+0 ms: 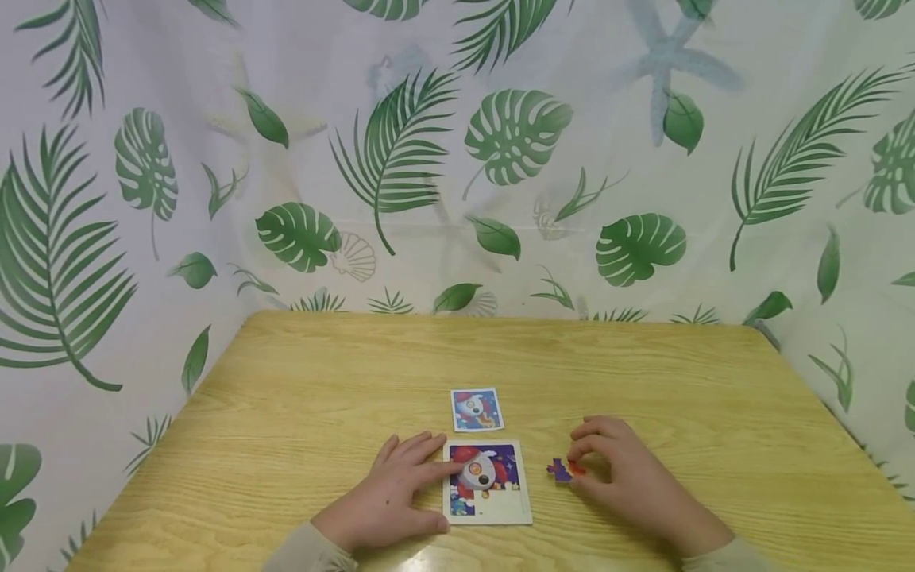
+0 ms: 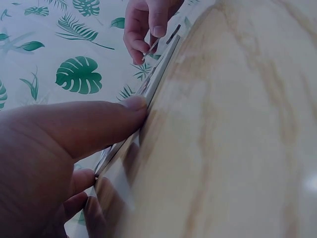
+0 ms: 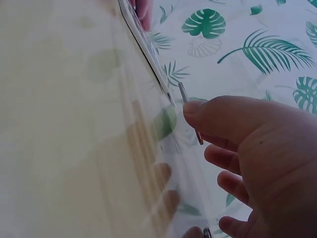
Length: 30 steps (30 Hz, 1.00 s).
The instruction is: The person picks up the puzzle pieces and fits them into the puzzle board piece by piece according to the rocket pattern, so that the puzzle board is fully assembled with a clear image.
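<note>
A jigsaw puzzle board point(image 1: 503, 507) with a white border lies near the front of the table. Its picture shows a red and white rocket, and the lower right part is bare. My left hand point(image 1: 396, 492) lies at the board's left side, index fingertip on the picture and thumb at the lower left corner. To the right of the board, my right hand point(image 1: 632, 477) pinches a purple and orange puzzle piece point(image 1: 561, 470) between thumb and fingers. The right wrist view shows this piece point(image 3: 182, 91) edge-on, held above the table.
Just behind the board lies a small picture card point(image 1: 476, 410) with a similar rocket. Both rest on a wooden table point(image 1: 322, 381) with a glossy top. A white cloth point(image 1: 429, 262) printed with green leaves hangs behind the table and along its sides.
</note>
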Available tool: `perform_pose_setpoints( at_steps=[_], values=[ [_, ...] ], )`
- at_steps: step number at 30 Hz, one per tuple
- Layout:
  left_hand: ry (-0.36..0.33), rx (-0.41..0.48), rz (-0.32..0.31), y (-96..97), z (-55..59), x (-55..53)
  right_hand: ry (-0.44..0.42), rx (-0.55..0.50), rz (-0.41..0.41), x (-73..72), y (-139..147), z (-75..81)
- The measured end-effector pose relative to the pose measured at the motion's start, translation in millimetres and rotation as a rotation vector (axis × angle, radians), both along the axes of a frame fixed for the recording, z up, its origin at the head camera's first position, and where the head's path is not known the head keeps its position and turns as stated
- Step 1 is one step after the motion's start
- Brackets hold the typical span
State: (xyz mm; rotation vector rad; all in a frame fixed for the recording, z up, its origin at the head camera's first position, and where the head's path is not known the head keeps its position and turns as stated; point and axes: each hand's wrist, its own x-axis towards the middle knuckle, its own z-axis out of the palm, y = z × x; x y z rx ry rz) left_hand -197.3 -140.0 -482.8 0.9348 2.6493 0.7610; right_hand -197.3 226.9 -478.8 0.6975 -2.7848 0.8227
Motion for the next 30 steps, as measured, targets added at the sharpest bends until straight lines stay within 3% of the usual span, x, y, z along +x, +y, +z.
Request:
perform_pose_setpoints(
  at_steps=[7,13,22,30],
  values=[
    [-0.006,0.004,-0.004,1.2,1.3,-0.3,-0.031,0.002,0.018,1.1,-17.6,-1.5],
    [0.007,0.011,-0.006,1.9,-0.1,-0.9,-0.004,-0.026,0.079,3.0,-33.4,-3.5],
    [0.000,0.004,-0.002,1.5,-1.5,-2.2,-0.085,-0.023,0.137,8.0,-65.2,0.1],
    [-0.004,0.008,-0.005,2.2,0.0,-1.5,-0.066,-0.003,0.161,11.4,-84.5,2.9]
  ],
)
